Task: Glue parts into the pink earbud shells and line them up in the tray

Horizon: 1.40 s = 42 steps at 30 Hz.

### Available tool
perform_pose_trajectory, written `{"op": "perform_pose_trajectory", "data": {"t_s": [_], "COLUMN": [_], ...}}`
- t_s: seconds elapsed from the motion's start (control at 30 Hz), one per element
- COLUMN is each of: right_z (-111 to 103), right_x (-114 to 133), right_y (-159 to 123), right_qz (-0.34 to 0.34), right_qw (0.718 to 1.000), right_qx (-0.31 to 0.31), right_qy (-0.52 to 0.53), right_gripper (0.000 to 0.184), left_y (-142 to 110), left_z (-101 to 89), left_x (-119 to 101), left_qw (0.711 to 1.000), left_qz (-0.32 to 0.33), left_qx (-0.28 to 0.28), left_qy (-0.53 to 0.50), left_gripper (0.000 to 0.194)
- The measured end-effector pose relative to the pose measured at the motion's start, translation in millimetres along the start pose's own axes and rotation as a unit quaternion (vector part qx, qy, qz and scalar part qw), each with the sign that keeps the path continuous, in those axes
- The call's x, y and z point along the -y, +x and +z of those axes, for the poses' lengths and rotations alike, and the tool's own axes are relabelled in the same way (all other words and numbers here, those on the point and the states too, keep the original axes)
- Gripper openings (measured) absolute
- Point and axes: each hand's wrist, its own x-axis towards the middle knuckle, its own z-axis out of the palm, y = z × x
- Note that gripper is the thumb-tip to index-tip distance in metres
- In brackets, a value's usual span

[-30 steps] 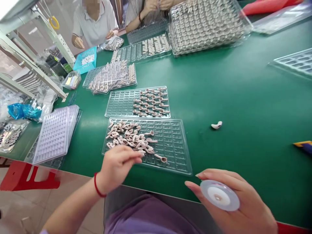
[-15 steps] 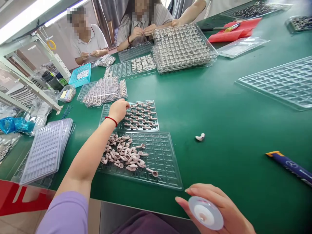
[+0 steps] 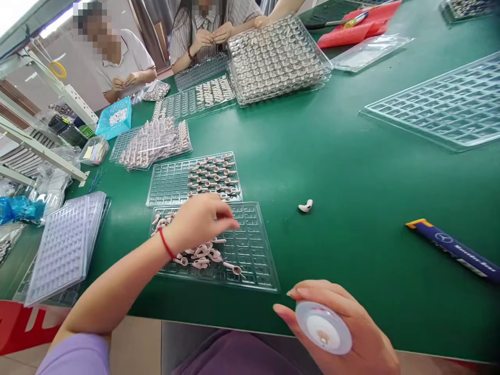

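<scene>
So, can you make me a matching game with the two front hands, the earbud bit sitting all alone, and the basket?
1. Left hand
2. Right hand
3. Lone earbud casing
4. Plastic basket

A. Light blue
B. Holding a round translucent-and-white object
C. Red cord around its wrist
D. By itself on the green tabletop

Right pairs: 1-C, 2-B, 3-D, 4-A.

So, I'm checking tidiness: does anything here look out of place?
Yes: one white earbud-shaped piece lies loose on the green table, in no tray. Also, the pale pieces in the near tray lie jumbled, while those in the tray behind sit in rows.
</scene>
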Motion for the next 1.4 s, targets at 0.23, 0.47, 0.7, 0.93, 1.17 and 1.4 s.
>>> {"op": "perform_pose_trajectory", "data": {"t_s": [0.23, 0.47, 0.7, 0.93, 1.17, 1.4], "right_z": [-1, -2, -1, 12, 19, 17], "right_x": [-2, -2, -1, 17, 37, 36], "right_y": [-4, -3, 0, 1, 4, -1], "right_qz": [0.026, 0.015, 0.017, 0.094, 0.201, 0.088], "right_qw": [1.000, 1.000, 1.000, 0.991, 0.937, 0.960], "right_qx": [-0.009, -0.007, -0.010, 0.048, 0.122, 0.174], "right_qy": [-0.002, 0.003, -0.008, 0.084, 0.259, 0.201], "right_gripper": [0.025, 0.026, 0.021, 0.020, 0.013, 0.024], "left_y": [-57, -73, -99, -120, -142, -155], "left_z": [40.3, 52.3, 54.3, 61.2, 84.5, 78.4], "left_x": [-45, -48, -43, -56, -69, -69], "left_qw": [0.991, 0.990, 0.999, 0.894, 0.677, 0.755], "left_qz": [0.007, -0.020, -0.036, -0.108, -0.165, -0.262], "left_qx": [0.037, -0.003, -0.030, -0.171, -0.194, -0.094], "left_qy": [0.127, 0.137, 0.019, -0.400, -0.691, -0.594], "left_gripper": [0.044, 0.019, 0.010, 0.005, 0.011, 0.020]}}
